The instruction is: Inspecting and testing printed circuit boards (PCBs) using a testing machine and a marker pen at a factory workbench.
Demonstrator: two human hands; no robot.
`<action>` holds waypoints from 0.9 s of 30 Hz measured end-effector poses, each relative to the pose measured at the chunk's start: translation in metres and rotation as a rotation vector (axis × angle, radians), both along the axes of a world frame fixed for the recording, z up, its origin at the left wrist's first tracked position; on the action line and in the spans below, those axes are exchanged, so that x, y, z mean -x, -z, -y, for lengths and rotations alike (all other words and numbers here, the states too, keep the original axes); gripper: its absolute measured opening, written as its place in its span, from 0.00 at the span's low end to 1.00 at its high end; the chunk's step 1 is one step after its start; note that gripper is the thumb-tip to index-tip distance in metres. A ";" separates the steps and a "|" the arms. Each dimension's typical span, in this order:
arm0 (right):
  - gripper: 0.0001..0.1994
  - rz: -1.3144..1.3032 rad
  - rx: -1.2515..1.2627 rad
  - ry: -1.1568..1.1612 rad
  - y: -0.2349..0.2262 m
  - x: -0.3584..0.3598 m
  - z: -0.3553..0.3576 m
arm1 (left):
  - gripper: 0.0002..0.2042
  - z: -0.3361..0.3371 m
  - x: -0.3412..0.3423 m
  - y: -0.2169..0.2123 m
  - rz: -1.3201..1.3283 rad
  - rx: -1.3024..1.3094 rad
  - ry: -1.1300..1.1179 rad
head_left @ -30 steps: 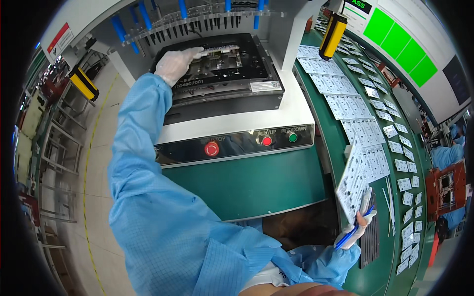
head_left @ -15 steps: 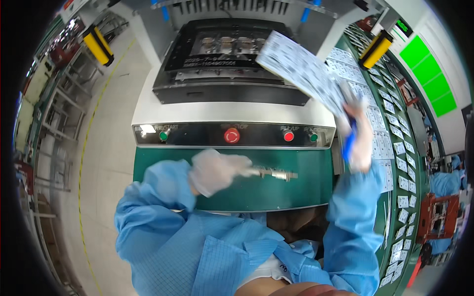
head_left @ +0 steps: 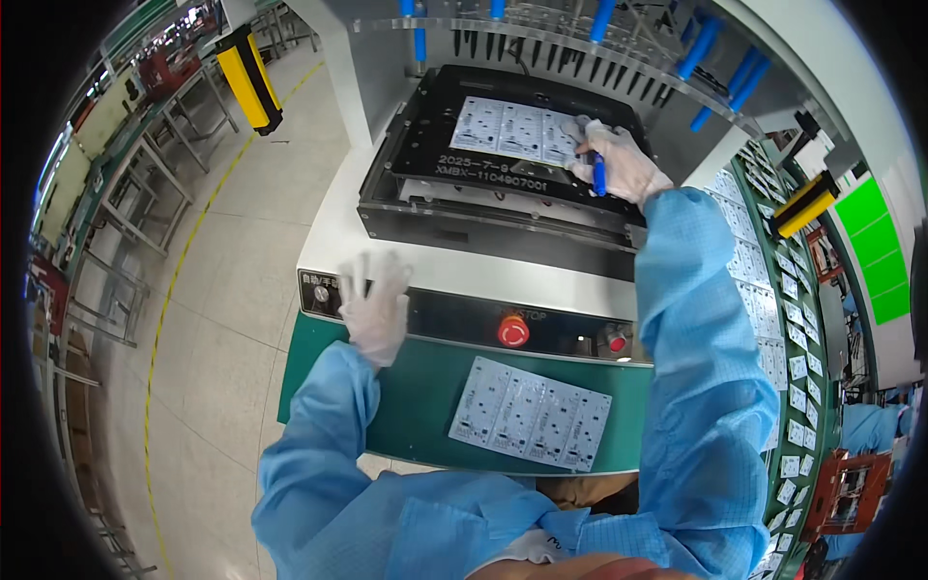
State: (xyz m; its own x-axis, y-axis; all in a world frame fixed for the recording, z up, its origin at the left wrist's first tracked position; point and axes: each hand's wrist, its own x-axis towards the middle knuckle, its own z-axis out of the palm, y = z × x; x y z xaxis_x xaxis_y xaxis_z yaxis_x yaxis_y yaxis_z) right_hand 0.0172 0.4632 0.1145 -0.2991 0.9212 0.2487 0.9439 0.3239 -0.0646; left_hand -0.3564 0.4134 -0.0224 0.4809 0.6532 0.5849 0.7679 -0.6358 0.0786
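My right hand (head_left: 619, 159), in a white glove, grips a blue pen (head_left: 598, 172) and rests on the right end of a white circuit panel (head_left: 507, 129). That panel lies flat in the black fixture (head_left: 416, 169) of the machine. My left hand (head_left: 375, 307), also gloved, is blurred with its fingers spread. It hovers at the left end of the dark control strip, beside a small round button (head_left: 322, 293). A second white circuit panel (head_left: 532, 414) lies on the green front ledge (head_left: 416, 396) below the red mushroom button (head_left: 513, 331).
A smaller red button (head_left: 616, 341) sits right of the mushroom button. Yellow-and-black posts (head_left: 249, 77) (head_left: 804, 205) flank the machine. Blue-tipped pins (head_left: 698, 46) hang above the fixture. A green bench (head_left: 764, 406) with several small white boards runs along the right. Metal racks (head_left: 126, 242) stand on the left.
My right hand has brought the white panel from mid-air down into the black fixture. My left hand has let go of its panel, which lies on the green ledge, and moved left to the control strip.
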 end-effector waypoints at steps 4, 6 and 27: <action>0.30 -0.402 0.107 0.345 -0.010 0.009 -0.004 | 0.16 -0.014 0.004 0.014 0.085 0.046 0.109; 0.32 -0.658 -0.026 0.356 0.003 -0.019 -0.026 | 0.15 -0.018 0.001 0.010 0.070 0.065 0.129; 0.17 -0.039 -0.281 0.204 0.017 0.062 -0.015 | 0.18 -0.016 -0.003 0.012 0.141 0.035 0.111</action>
State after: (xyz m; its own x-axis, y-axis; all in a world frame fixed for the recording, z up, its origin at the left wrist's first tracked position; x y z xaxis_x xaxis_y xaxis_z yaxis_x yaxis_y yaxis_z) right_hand -0.0444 0.4778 0.0972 -0.1006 0.8551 0.5086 0.9896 0.1387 -0.0373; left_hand -0.3538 0.4295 -0.0342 0.4660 0.6213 0.6299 0.6727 -0.7113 0.2039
